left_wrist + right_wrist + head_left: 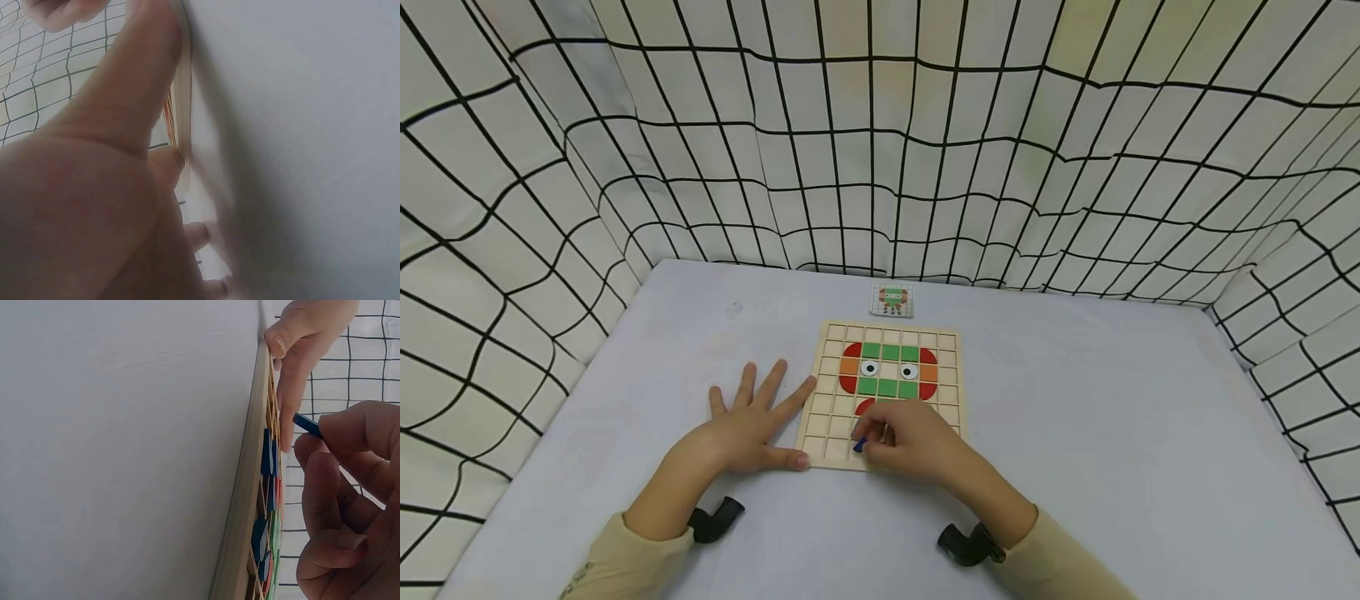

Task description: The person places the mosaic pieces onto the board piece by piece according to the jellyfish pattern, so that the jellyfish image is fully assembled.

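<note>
A square wooden grid board (953,412) lies on the white table, with red, green and orange tiles (887,388) and two eye pieces (908,372) forming a pattern in its cells. My left hand (745,437) is spread flat, thumb and index fingertip touching the board's left edge. Over the lower part of the board, my right hand (917,437) pinches a small blue tile (306,425) between thumb and finger. Several blue tiles (267,452) sit along the near side of the board in the right wrist view; in the head view my right hand hides most of that area.
A small picture card (892,300) with a similar pattern lies behind the board. Black netting (872,133) hangs over white cloth at the back and both sides of the table (1112,433). Black wrist devices (967,546) sit by both sleeves.
</note>
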{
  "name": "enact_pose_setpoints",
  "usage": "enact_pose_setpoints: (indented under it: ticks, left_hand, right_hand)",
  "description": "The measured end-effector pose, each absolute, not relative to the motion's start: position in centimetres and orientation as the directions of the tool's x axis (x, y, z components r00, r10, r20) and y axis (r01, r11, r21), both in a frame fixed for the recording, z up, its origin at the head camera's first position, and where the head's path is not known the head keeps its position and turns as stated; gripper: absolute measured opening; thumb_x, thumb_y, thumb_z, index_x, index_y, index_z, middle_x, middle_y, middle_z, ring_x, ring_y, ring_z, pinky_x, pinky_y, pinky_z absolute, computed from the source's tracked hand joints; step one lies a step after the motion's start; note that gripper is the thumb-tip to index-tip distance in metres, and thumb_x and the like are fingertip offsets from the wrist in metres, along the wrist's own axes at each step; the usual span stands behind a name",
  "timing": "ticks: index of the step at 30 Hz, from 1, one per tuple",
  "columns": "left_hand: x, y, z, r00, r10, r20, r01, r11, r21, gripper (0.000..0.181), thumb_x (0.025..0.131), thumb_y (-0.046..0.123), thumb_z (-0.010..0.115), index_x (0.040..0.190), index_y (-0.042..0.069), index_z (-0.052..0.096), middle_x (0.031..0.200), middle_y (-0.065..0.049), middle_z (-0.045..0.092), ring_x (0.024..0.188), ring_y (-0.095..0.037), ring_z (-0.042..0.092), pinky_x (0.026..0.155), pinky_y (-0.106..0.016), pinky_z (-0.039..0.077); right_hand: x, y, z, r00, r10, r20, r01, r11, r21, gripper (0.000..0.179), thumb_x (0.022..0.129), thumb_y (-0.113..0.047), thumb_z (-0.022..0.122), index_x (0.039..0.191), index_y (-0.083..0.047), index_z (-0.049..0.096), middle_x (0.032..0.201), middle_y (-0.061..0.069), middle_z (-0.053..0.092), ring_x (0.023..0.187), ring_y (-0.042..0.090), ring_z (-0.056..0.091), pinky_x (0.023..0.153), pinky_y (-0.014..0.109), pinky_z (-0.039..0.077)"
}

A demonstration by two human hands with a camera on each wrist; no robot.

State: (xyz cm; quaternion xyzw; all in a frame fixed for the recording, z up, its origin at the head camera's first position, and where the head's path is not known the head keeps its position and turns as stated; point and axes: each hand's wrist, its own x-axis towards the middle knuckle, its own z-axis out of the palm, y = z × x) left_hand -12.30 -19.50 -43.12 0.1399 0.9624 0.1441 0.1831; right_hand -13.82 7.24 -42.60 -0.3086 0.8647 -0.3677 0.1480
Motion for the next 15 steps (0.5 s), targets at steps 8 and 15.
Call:
enact_pose_setpoints:
  ticks: [8,15]
  left_hand:
    - [-12.32,-19.51,-43.10,-0.894,0.321,-0.313,0.215,0.919,0.330,0.110,0.073,0.073,0.069,0.161,0.028,0.019,0.166,-0.024,-0.002,0.145,-0.059,-0.010,0.098,-0.086,-0.005]
    - [-12.30,-19.58,-43.07,-0.895,0.325,-0.307,0.221,0.918,0.328,0.110,0.073,0.073,0.069,0.161,0.028,0.019,0.166,-0.024,-0.001,0.145,-0.059,-0.009,0.098,-0.086,-0.004]
  right_hand:
    - [-13.94,6.55,-43.02,-0.738,-0.673,-0.053,-0.499,0.597,-0.628,0.017,0.085,-0.010,0.066,0.090,-0.024,0.073,0.070,-0.018,0.060,0.064,0.002,0.053,0.059,0.019,0.045]
    - [-14.02,6.18,-43.04,-0.719,-0.694,-0.043,-0.547,0.603,-0.581,0.018,0.086,-0.009,0.065,0.089,-0.024,0.076,0.075,-0.021,0.063,0.065,0.001,0.053,0.060,0.018,0.045]
